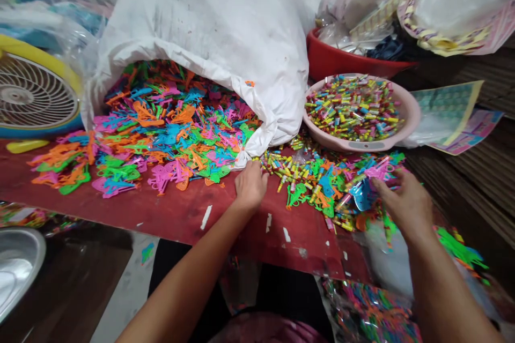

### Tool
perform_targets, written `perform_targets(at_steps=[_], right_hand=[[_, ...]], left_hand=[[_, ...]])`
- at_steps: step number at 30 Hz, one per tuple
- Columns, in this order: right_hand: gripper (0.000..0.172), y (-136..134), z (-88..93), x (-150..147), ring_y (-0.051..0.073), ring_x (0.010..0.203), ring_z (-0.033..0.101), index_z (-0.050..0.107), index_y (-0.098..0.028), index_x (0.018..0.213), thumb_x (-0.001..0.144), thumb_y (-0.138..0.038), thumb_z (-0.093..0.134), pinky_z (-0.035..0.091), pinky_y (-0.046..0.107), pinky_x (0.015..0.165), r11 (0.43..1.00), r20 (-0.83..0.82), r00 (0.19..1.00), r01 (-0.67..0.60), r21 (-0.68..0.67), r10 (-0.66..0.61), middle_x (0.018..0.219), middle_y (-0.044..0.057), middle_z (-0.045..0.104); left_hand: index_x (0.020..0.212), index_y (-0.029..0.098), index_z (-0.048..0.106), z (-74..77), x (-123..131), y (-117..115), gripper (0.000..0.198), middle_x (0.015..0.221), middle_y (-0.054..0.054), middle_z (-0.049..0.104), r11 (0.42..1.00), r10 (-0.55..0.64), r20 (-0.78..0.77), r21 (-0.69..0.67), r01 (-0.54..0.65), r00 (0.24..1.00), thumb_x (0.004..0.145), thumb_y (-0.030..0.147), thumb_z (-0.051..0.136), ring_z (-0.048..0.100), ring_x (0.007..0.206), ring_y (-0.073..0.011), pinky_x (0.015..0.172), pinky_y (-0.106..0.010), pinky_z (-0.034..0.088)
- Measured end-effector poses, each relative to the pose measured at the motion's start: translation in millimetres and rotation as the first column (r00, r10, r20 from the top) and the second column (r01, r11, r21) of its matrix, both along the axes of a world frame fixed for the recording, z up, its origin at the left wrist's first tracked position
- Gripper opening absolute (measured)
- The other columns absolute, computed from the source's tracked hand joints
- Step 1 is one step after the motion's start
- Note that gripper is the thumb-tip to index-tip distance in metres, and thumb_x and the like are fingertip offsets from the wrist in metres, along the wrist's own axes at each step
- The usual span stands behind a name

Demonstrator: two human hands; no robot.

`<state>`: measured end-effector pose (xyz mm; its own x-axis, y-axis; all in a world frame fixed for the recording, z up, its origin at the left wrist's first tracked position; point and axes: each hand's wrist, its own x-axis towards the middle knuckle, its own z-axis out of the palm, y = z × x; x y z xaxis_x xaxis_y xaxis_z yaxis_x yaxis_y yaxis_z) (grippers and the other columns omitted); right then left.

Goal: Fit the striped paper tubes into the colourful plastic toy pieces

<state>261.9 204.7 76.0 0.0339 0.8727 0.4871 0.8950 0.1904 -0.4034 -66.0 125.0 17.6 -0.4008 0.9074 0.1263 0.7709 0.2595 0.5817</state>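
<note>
My left hand (251,185) is closed at the twisted edge of the white sack (257,147), beside a spread of small yellow-banded tubes (287,166). Its fingertips are hidden, so what they grip, if anything, does not show. My right hand (408,203) is curled, with a pink plastic toy piece (379,170) between thumb and fingers. Just below its thumb is a blue perforated piece (362,195). Mixed toy pieces and tubes lie around that hand. From the sack's mouth spills a big heap of orange, green, pink and blue plastic toy pieces (181,128).
A pale pink basin (410,112) full of tubes stands behind the right-hand pile. Beyond it is a red basin (333,56) with plastic bags. On the left are a yellow-and-blue fan (72,77) and a metal bowl (38,246). The red tabletop (237,230) ends near my lap.
</note>
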Motion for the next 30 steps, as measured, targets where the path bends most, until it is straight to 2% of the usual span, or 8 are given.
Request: perform_targets(at_steps=[3, 6, 10, 14, 17, 21, 26, 30], right_hand=[[0.059, 5, 2.1, 12, 0.043, 0.094, 0.061, 0.059, -0.012, 0.122, 0.079, -0.051, 0.065, 0.041, 0.046, 0.061, 0.969, 0.297, 0.922, 0.239, 0.062, -0.247, 0.109, 0.03, 0.062], [0.064, 3, 4.9, -4, 0.046, 0.113, 0.054, 0.056, -0.01, 0.131, 0.077, -0.042, 0.067, 0.044, 0.054, 0.076, 0.939, 0.276, 0.915, 0.222, 0.263, -0.293, 0.124, 0.03, 0.057], [0.047, -5, 9.1, -77, 0.035, 0.119, 0.054, 0.057, -0.016, 0.13, 0.086, -0.032, 0.059, 0.042, 0.048, 0.096, 0.895, 0.18, 0.965, -0.247, 0.372, 0.191, 0.125, 0.021, 0.06], [0.025, -4, -4.1, -190, 0.021, 0.094, 0.063, 0.064, -0.021, 0.113, 0.093, -0.024, 0.051, 0.049, 0.033, 0.084, 0.661, -0.007, 0.663, -0.747, 0.07, 0.749, 0.102, 0.009, 0.067], [0.028, 9, -20.8, -271, 0.021, 0.093, 0.06, 0.064, -0.017, 0.114, 0.088, -0.018, 0.052, 0.047, 0.032, 0.085, 0.563, 0.002, 0.567, -0.818, -0.115, 0.824, 0.101, 0.009, 0.064], [0.039, 25, -34.3, -343, 0.027, 0.11, 0.054, 0.063, -0.015, 0.117, 0.079, -0.01, 0.056, 0.043, 0.037, 0.094, 0.63, 0.065, 0.648, -0.707, -0.321, 0.759, 0.115, 0.014, 0.06], [0.023, 34, -39.1, -358, 0.029, 0.105, 0.057, 0.068, -0.016, 0.094, 0.077, -0.009, 0.054, 0.043, 0.039, 0.092, 0.626, -0.048, 0.672, -0.711, -0.322, 0.739, 0.104, 0.014, 0.065], [0.018, 27, -36.3, -328, 0.023, 0.085, 0.061, 0.065, -0.018, 0.087, 0.082, -0.017, 0.047, 0.049, 0.033, 0.077, 0.594, -0.236, 0.657, -0.751, -0.289, 0.716, 0.085, 0.006, 0.067]], left_hand=[[0.112, 0.02, 0.057, -1.0, 3, 12, 0.024, 0.114, -0.01, 0.062, 0.993, 0.05, -0.051, -0.109, -0.055, 0.997, 0.09, 0.028, 0.058, 0.063, 0.101, -0.0241, 0.082, -0.033, 0.047], [0.109, 0.021, 0.058, -3.8, 2, 11, 0.019, 0.113, -0.011, 0.062, 0.994, 0.048, -0.033, -0.096, -0.051, 0.998, 0.091, 0.023, 0.052, 0.064, 0.101, -0.024, 0.082, -0.033, 0.046], [0.104, 0.02, 0.061, -8.6, -8, -9, 0.017, 0.099, -0.009, 0.067, 0.999, 0.04, 0.111, 0.024, -0.043, 0.993, 0.088, 0.019, 0.053, 0.065, 0.088, -0.0232, 0.074, -0.032, 0.045], [0.098, 0.019, 0.065, -21.4, -17, -44, 0.015, 0.083, -0.004, 0.066, 0.955, -0.057, 0.335, 0.294, -0.047, 0.94, 0.087, 0.018, 0.054, 0.06, 0.074, -0.017, 0.068, -0.027, 0.043], [0.097, 0.018, 0.067, -31.1, -22, -66, 0.015, 0.082, -0.003, 0.064, 0.928, -0.099, 0.501, 0.359, -0.102, 0.86, 0.087, 0.02, 0.055, 0.057, 0.069, -0.0143, 0.065, -0.025, 0.043], [0.096, 0.017, 0.069, -35.6, -26, -79, 0.015, 0.081, -0.002, 0.064, 0.918, -0.111, 0.619, 0.364, -0.158, 0.778, 0.086, 0.024, 0.06, 0.057, 0.07, -0.0139, 0.064, -0.024, 0.043], [0.092, 0.019, 0.072, -33.6, -31, -80, 0.015, 0.081, -0.002, 0.062, 0.9, -0.116, 0.664, 0.385, -0.206, 0.738, 0.083, 0.029, 0.067, 0.055, 0.069, -0.0128, 0.064, -0.024, 0.043], [0.098, 0.018, 0.067, -32.9, -31, -80, 0.019, 0.097, -0.006, 0.068, 0.881, -0.201, 0.794, 0.403, -0.25, 0.574, 0.086, 0.032, 0.063, 0.064, 0.087, -0.0163, 0.076, -0.026, 0.049]])
